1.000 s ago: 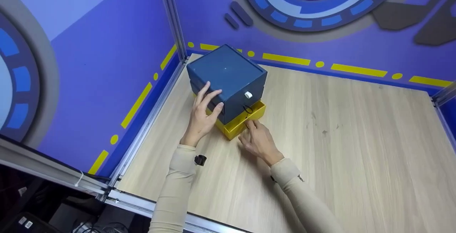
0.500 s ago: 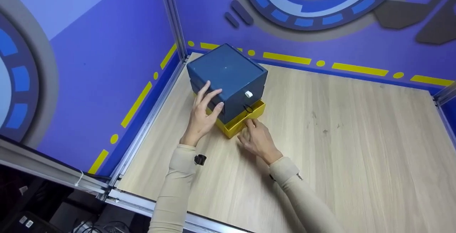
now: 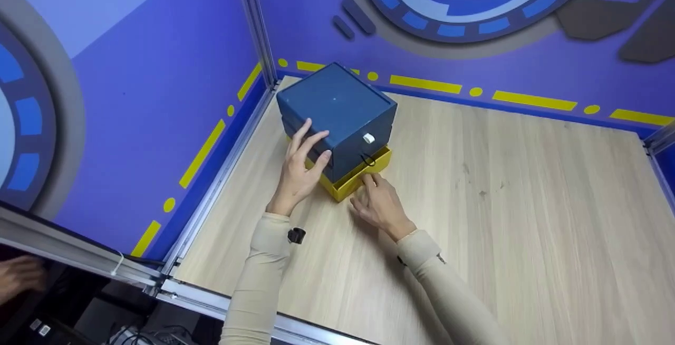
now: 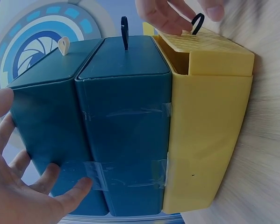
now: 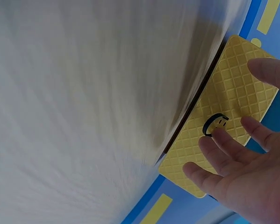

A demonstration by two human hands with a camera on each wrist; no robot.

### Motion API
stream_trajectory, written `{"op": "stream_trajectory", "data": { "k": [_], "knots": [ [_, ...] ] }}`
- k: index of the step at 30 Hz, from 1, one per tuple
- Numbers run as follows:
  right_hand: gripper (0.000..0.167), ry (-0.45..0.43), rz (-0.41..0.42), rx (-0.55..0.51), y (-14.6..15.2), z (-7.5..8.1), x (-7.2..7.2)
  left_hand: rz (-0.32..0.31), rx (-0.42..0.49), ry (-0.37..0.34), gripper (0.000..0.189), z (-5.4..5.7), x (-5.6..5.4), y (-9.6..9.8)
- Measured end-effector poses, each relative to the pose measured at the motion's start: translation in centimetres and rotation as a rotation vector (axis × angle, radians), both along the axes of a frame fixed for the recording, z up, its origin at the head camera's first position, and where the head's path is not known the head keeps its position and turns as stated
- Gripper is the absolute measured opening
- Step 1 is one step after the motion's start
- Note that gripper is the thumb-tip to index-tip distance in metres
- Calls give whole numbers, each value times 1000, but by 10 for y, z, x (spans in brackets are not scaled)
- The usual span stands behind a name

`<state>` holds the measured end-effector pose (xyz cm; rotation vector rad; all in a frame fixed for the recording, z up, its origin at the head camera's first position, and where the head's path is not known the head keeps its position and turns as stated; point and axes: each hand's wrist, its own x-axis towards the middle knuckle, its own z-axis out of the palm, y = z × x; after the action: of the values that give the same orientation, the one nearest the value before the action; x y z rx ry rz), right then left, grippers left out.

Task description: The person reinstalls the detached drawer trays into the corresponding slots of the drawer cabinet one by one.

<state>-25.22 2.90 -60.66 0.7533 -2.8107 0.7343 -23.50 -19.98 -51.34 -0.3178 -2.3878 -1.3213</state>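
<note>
Two dark blue drawer units (image 3: 335, 102) are stacked on a yellow drawer unit (image 4: 210, 126), whose yellow drawer (image 3: 381, 165) stands partly out. With fingers spread, my left hand (image 3: 298, 176) rests against the side and top edge of the blue stack. My right hand (image 3: 385, 205) is at the drawer's front. In the right wrist view its fingers are extended, with fingertips on the quilted front beside a black pull loop (image 5: 208, 124). Above, the blue fronts carry a white loop (image 3: 368, 138) and another black loop (image 3: 368, 160).
The stack stands on a wood-grain table (image 3: 501, 218), close to the corner of the purple-blue wall panels (image 3: 190, 70). A metal rail (image 3: 195, 295) edges the table in front. Another person's hand (image 3: 21, 279) shows below left, near cables (image 3: 137, 337).
The yellow drawer has slid slightly inward, the right hand moving with it. The left hand stays on the stack. Another person's hand has come into view at the lower left.
</note>
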Motion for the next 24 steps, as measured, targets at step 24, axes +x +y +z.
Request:
{"op": "stream_trajectory", "data": {
  "k": [24],
  "knots": [
    [68,11,11,7,-9,-1,-5,8,-3,6,41,-1,-1,0]
  ]
}}
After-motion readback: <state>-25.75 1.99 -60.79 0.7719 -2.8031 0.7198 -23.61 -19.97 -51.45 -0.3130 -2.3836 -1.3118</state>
